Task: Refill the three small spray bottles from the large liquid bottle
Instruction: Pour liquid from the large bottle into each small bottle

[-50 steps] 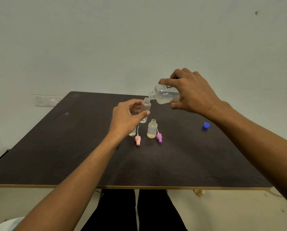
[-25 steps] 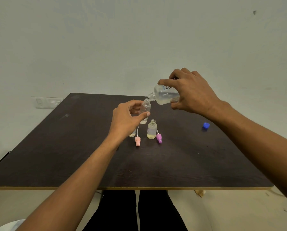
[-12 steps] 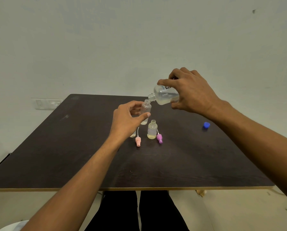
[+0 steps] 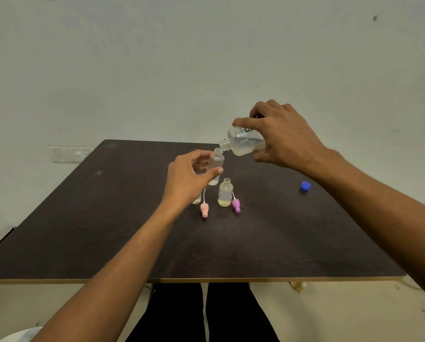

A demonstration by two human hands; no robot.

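With the right hand [image 4: 280, 137], a clenched grasp round the large liquid bottle [image 4: 243, 144], held above the far middle of the bench [image 4: 83, 230] and tipped neck-down to the left. Mouth right at the open neck of a small spray bottle [image 4: 216, 166]; touching or just above, cannot tell. Some pale liquid pooled along the large bottle's low side. No stream discernible.

With the left hand [image 4: 186, 178], a pinch on that small spray bottle between thumb and fingers, keeping it upright. Only a thin pale layer at its base. Resting on the bench or lifted slightly: unclear.

Just near of it, a second small bottle [image 4: 225, 193], upright, uncapped, with yellowish liquid inside; level hard to read. To the left, a third small bottle [image 4: 196, 201], only a sliver showing below the left hand, contents hidden.

Lying on the bench: pink spray top [image 4: 204, 209] with dip tube, near of the third bottle; purple spray top [image 4: 236, 205] just right of the second. No third spray top in sight. Well apart to the right, a blue cap [image 4: 305, 186], probably off the large bottle.

Judgement: mid-task. Opening done on at least two of the small bottles. Pour into the held one apparently at an early stage, going by its low level. Probably left: finishing this fill, checking or filling the other two, refitting the spray tops, recapping the large bottle.
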